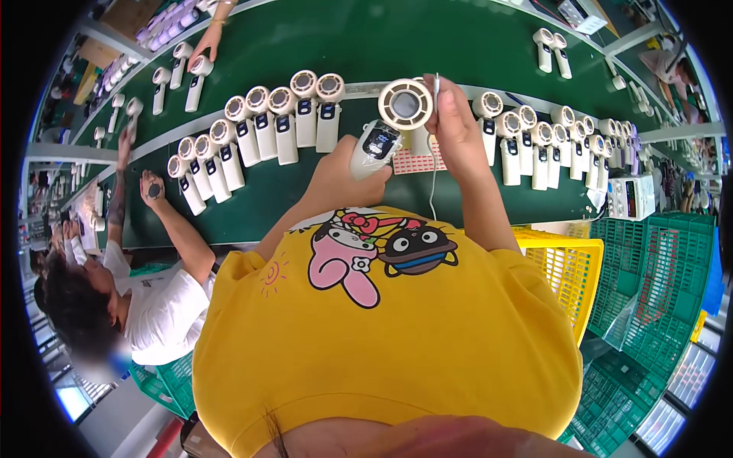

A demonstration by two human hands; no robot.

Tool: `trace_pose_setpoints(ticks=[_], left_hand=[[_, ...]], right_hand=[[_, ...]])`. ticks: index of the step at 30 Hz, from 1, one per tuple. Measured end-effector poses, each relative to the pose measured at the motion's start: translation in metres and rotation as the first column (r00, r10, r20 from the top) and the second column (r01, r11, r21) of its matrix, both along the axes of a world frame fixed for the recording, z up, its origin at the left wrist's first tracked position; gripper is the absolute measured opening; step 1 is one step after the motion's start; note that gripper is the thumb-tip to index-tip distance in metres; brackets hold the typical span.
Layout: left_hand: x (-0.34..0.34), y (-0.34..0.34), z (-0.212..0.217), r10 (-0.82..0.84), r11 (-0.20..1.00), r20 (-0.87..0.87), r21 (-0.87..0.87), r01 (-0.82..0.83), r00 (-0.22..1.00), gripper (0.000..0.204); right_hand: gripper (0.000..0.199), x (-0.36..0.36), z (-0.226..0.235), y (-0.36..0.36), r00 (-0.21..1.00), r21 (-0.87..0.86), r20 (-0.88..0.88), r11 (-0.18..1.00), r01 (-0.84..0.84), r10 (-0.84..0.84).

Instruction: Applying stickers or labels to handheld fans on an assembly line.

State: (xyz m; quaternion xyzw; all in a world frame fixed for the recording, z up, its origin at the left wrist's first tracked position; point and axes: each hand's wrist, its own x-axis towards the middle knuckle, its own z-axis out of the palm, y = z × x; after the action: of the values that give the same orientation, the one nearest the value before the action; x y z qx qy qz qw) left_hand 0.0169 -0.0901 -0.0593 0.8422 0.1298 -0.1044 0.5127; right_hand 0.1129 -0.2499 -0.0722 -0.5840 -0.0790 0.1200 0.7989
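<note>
A white handheld fan (368, 156) with a round head and a small lit dark screen is tilted in front of me. My left hand (332, 177) is wrapped round its handle. Beside the fan's head, my right hand (460, 133) pinches a thin white cable (434, 183), its plug end pointing up and the cord hanging toward my shirt. Whether the right fingers also touch the fan head is hard to tell. Behind the held fan, a pale handle partly shows over a sheet with red marks (414, 162).
Rows of similar fans (284, 137) lie on the green table (366, 46) to the left and right (511, 160). A co-worker's hand (153, 188) holds a dark round piece at left. A white instrument box (632, 197), yellow basket (569, 267) and green crates (649, 275) stand right.
</note>
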Motion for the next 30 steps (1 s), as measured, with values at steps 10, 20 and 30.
trace_pose_setpoints(ticks=[10, 20, 30], left_hand=[[-0.020, 0.016, 0.020, -0.074, 0.994, 0.050, 0.084, 0.070, 0.996, 0.044], [-0.012, 0.011, 0.010, -0.162, 0.860, 0.056, -0.481, 0.169, 0.985, 0.056], [-0.030, 0.143, 0.067, 0.470, 0.446, 0.587, -0.803, 0.396, 0.660, 0.042]], right_hand=[[0.035, -0.020, 0.030, 0.023, 0.981, -0.016, -0.021, 0.981, -0.191, 0.191], [0.031, -0.026, 0.039, 0.022, 0.855, -0.170, 0.511, 0.985, -0.002, 0.090], [0.026, -0.036, 0.043, 0.014, 0.991, -0.385, 0.009, 0.915, -0.119, 0.132]])
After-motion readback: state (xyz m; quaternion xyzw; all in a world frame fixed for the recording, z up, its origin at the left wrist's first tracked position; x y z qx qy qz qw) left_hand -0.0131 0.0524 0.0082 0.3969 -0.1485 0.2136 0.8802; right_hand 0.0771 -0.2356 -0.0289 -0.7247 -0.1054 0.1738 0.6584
